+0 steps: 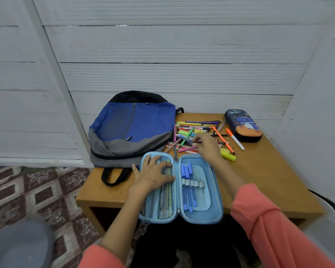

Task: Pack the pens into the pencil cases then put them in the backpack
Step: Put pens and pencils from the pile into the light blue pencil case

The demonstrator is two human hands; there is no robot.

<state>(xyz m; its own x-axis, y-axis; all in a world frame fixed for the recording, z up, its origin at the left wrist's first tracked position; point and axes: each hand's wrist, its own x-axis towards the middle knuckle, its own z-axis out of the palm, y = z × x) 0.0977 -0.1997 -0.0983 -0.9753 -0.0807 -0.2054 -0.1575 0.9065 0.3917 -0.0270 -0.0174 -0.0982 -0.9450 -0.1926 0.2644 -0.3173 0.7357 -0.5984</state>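
The blue and grey fabric backpack (132, 128) lies flat and slack at the far left corner of the counter (269, 171), its black strap hanging over the left edge. Your left hand (153, 175) rests on the mesh pocket of the open light-blue pencil case (213, 213), grip spread flat, pinning that half down. The case is a stiff moulded shell that juts past the near edge toward you. If you lift that hand early, the shell could tip off. Three blue pens (189, 186) sit under elastic loops in its right half. The loops are narrow, so a thick barrel may snag there.

Your right hand (207, 146) reaches into the pile of pens (191, 130) toward the far edge, and its grip seems to pinch a thin dark pen (198, 141). The pens are smooth, round plastic and lie crossed. Pull one out fast and you may drag its neighbours, or send one rolling toward the right edge. A chunky yellow highlighter (228, 154) lies just right of that hand. The dark space-print pencil case (244, 125), rounded and glossy, sits zipped at the far right corner.
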